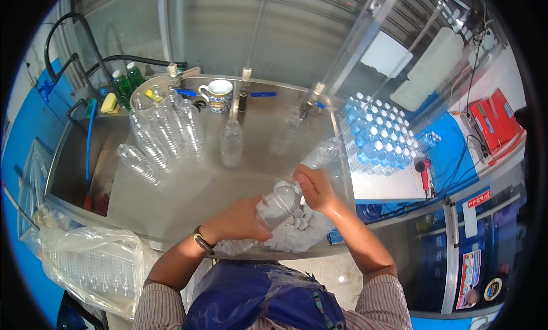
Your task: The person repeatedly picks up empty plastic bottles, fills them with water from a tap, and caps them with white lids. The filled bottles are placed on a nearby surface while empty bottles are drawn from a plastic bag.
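Note:
A clear plastic bottle (279,206) lies tilted between my hands above the near edge of the steel counter. My left hand (238,217) is wrapped round its body. At the bottle's neck, my right hand (315,188) is closed with the fingers curled; whether a cap is under them is hidden. Just below, loose white caps (299,220) lie in a white plastic bag (311,233). Beyond my right hand stands another clear bottle (321,153). Farther back, one clear bottle (231,144) is under the middle tap (243,96) and another (282,137) is near the right tap (310,104).
Several clear bottles (162,130) cluster on the counter's left, beside a sink (60,176). Behind them are a patterned mug (218,96) and green bottles (121,86). Capped bottles (379,133) crowd a white table at right, near a red heat gun (423,170). A bag of bottles (91,267) sits lower left.

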Demonstrator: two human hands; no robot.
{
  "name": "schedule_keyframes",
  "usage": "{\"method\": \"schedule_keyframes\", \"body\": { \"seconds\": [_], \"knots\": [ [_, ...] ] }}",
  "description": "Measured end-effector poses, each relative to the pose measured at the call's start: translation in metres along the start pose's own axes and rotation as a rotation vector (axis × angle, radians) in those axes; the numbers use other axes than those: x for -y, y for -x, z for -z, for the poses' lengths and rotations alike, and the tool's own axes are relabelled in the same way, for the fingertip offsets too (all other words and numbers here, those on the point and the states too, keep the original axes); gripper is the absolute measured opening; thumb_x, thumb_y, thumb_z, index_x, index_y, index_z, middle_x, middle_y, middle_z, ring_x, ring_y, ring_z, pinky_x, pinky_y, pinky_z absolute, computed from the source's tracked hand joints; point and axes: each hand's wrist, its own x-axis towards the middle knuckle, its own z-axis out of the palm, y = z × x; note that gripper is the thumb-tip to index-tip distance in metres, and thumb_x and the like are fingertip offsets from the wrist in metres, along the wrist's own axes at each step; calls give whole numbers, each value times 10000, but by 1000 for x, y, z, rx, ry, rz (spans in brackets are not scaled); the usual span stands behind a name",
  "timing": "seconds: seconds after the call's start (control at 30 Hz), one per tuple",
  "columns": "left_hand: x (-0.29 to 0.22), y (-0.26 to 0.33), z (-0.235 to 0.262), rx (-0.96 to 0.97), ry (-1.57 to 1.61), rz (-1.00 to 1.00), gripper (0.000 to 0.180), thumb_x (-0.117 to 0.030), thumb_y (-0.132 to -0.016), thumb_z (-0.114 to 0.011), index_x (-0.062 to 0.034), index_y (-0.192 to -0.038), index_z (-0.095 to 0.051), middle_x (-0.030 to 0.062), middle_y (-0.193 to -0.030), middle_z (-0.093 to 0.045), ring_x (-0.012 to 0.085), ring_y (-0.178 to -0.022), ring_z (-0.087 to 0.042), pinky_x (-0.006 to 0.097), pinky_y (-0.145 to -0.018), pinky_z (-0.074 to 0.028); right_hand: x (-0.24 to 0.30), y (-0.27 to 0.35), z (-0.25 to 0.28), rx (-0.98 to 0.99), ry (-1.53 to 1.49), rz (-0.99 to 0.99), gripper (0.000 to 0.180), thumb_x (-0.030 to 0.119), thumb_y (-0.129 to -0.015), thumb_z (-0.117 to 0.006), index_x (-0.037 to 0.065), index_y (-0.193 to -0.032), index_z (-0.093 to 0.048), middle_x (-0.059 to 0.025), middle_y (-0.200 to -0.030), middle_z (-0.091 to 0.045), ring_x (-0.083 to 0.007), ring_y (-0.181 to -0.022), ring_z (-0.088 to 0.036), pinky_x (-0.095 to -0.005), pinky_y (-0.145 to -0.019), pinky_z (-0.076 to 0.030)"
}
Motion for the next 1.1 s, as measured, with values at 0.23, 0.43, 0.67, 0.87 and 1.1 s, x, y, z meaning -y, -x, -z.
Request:
{"method": "schedule_keyframes", "body": {
  "seconds": [0.23, 0.43, 0.67, 0.87, 1.1],
  "knots": [
    [16, -49, -49, -251, -584, 14, 793, -291, -709, -798, 33, -1323, -415, 266, -1108, -622, 420, -1001, -626, 474, -848, -515, -62, 46, 12, -188, -39, -445, 312, 278, -1030, -479, 7, -908, -573, -147, -653, -512, -249, -581, -504, -368, -607, -431],
    [95, -137, -50, -670, -183, -119, 819, -359, -819, -759, 42, -1399, -341, 273, -1294, -535, 405, -1159, -572, 450, -979, -465, -131, 144, 74, -117, 419, -359, 186, 124, -851, -711, 109, -1034, -735, -99, -803, -610, -245, -763, -593, -371, -723, -498],
    [148, -174, -52, -718, -62, -233, 886, -392, -841, -741, 64, -1446, -281, 298, -1441, -370, 396, -1351, -387, 435, -1107, -344, -193, 209, 52, -217, 447, -354, 179, 45, -711, -798, 135, -865, -780, -66, -852, -639, -265, -847, -608, -375, -751, -499],
    [106, -141, -50, -625, -469, 14, 745, -389, -854, -701, 101, -1350, -436, 309, -1451, -362, 419, -1321, -399, 466, -1106, -334, -204, 210, 51, -248, 413, -385, 133, 15, -716, -786, 80, -828, -756, -84, -798, -636, -239, -754, -600, -335, -680, -477],
    [47, -99, -47, -14, -275, 224, 501, -318, -861, -691, 35, -1211, -628, 221, -1281, -597, 349, -1110, -608, 427, -974, -468, -189, 197, 45, -283, 489, -420, 75, 21, -778, -734, 72, -830, -716, -98, -824, -623, -263, -771, -609, -337, -681, -473]
  ]
}}
